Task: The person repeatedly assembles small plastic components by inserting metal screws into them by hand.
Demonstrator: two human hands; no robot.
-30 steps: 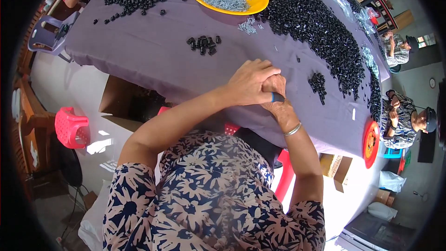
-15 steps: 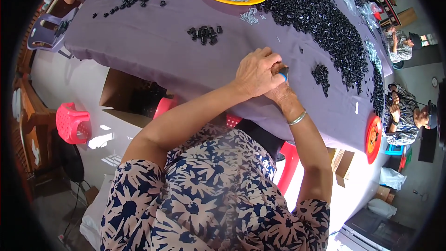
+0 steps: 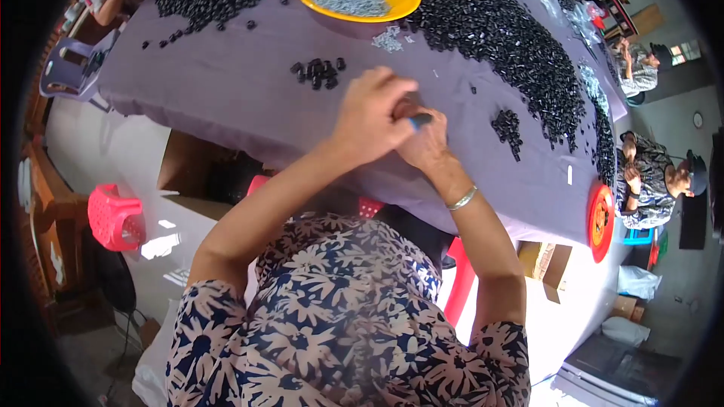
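Observation:
My left hand is raised over the near part of the table, its curled fingers blurred by motion. Close against it is my right hand, closed, with a silver bangle on the wrist. A small dark and blue piece shows at the left thumb, between the hands; its kind is unclear, and whatever the fingers grip is hidden. Beyond the left hand lies a small group of black cylindrical parts. Another little pile of black parts lies right of the right hand.
A yellow bowl of small silvery pieces stands at the far side, a few loose pieces beside it. Large heaps of black parts spread on the purple tablecloth. A red plate sits at the right edge. Other people sit around.
Both hands have moved left in the picture, and the left hand has lifted and turned somewhat away from the right. The whole table view has shifted slightly left.

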